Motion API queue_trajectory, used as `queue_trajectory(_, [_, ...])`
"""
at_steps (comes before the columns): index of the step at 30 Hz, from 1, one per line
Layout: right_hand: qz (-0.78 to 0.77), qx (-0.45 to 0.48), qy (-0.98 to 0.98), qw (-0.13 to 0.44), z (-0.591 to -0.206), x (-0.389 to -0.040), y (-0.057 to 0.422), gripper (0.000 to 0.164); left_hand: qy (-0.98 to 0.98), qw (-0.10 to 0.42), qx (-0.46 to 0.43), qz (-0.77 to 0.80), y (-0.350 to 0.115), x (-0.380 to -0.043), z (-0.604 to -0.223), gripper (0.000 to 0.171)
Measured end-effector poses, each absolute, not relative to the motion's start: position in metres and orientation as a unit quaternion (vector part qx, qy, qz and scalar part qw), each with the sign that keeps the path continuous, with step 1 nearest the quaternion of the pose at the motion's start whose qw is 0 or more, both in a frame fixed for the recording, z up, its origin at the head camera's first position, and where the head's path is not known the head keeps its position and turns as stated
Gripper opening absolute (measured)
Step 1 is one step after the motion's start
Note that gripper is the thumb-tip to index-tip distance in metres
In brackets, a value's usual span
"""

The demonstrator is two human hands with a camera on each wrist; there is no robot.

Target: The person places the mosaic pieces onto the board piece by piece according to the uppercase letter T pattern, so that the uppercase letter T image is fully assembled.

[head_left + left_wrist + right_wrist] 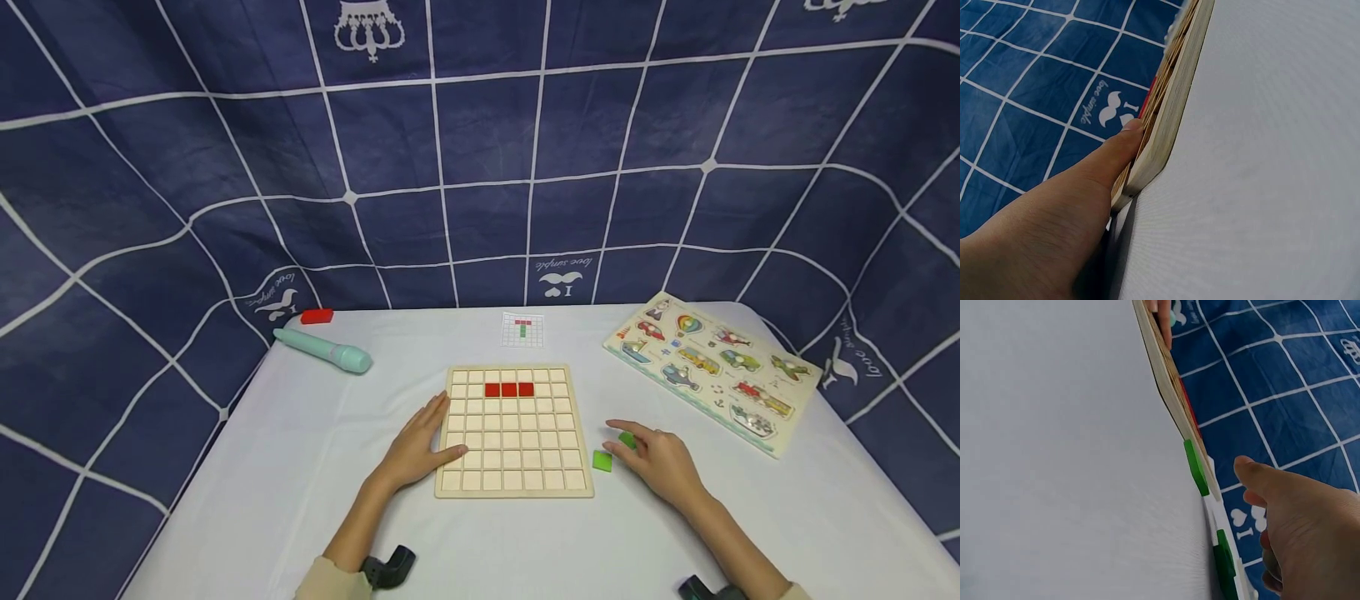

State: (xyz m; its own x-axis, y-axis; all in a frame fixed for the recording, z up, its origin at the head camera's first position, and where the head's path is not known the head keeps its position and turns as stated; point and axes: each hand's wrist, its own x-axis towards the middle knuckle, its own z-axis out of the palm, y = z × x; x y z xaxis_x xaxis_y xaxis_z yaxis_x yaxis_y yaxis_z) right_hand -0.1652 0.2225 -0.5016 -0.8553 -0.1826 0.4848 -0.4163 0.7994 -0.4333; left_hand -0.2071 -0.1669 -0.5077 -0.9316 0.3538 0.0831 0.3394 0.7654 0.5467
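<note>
A wooden grid board (517,460) lies on the white table, with three red square tiles (509,390) side by side in its second row from the far edge. My left hand (412,446) rests along the board's left side, fingers fairly straight and the thumb on the board's edge. To the right of the board lie two green tiles, a nearer one (602,461) and a farther one (627,439) partly covered by my right hand (663,467). That hand hovers close by with thumb and index finger apart, nothing between them. Both green tiles (1195,467) show in the right wrist view.
Behind the board lies a small card (522,330) printed with a red and green grid pattern. A vehicle picture puzzle (708,367) is at the right. Far left are a mint-green toy microphone (322,350) and a red block (317,316). Blue checked cloth (480,150) hangs behind.
</note>
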Motion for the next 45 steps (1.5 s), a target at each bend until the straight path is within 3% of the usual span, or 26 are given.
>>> queue_trajectory(12, [0.272,0.195,-0.923,0.190,-0.506,-0.148,0.219,0.039,0.938,0.010,0.189,0.289,-0.167,-0.208,-0.507,0.094])
queue_trajectory(32, [0.236,0.161,-0.948,0.138,-0.507,-0.147,0.218,0.038,0.939,0.013,0.189,0.287,-0.168,-0.208,-0.509,0.094])
queue_trajectory(45, [0.258,0.168,-0.941,0.144,-0.508,-0.146,0.220,0.026,0.939,0.012,0.189,0.286,-0.167,-0.208,-0.509,0.094])
